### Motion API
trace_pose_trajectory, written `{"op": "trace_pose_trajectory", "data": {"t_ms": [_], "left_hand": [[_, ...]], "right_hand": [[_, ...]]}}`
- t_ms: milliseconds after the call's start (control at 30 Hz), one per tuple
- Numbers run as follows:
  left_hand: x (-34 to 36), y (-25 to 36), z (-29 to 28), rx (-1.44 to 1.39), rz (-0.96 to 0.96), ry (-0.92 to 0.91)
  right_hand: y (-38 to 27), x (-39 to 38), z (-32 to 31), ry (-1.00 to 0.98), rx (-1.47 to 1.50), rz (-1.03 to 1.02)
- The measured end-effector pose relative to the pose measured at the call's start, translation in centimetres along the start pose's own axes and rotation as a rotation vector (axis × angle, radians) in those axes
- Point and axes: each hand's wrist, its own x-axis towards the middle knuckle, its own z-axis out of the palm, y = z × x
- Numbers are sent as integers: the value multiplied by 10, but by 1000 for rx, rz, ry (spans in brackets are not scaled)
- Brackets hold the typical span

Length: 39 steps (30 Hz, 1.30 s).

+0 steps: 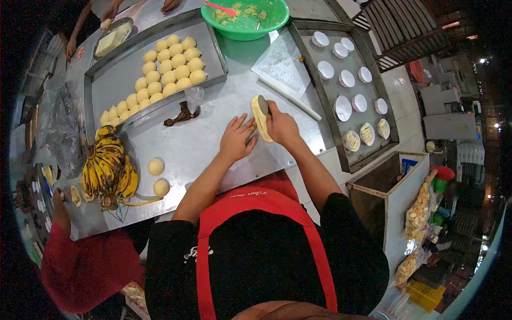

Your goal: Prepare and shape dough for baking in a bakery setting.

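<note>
A flattened oblong of pale dough point(260, 118) lies on the metal table in front of me. My right hand point(281, 126) grips a grey flat-bladed scraper point(263, 104), its blade over the dough's right side. My fingers cover most of the scraper, so its full shape is hidden. My left hand point(237, 140) lies just left of the dough, fingers spread, nothing held. Two round dough balls point(156, 167) sit farther left. A white rolling pin point(289, 98) rests beyond my right hand.
At upper left is a tray point(106, 88) of dough balls point(165, 66). Bananas point(109, 165) lie at left, near a person's maroon sleeve point(88, 266). A green basin point(245, 33) stands at the back. The right tray point(337, 152) holds paper cups point(346, 78), several with dough.
</note>
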Motion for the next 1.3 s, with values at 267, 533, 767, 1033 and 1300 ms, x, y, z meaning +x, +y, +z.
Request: {"op": "trace_pose_trajectory", "data": {"t_ms": [267, 533, 767, 1033, 1300], "left_hand": [[-1, 0, 3, -1, -7, 37], [3, 2, -1, -11, -20, 37], [1, 1, -1, -38, -29, 35], [5, 2, -4, -39, -29, 29], [5, 4, -4, -55, -30, 60]], "right_hand": [[25, -79, -4, -173, -1, 41], [16, -6, -11, -41, 54, -46], [23, -68, -9, -170, -9, 48], [28, -17, -21, -57, 83, -25], [27, -62, -14, -165, 23, 82]]}}
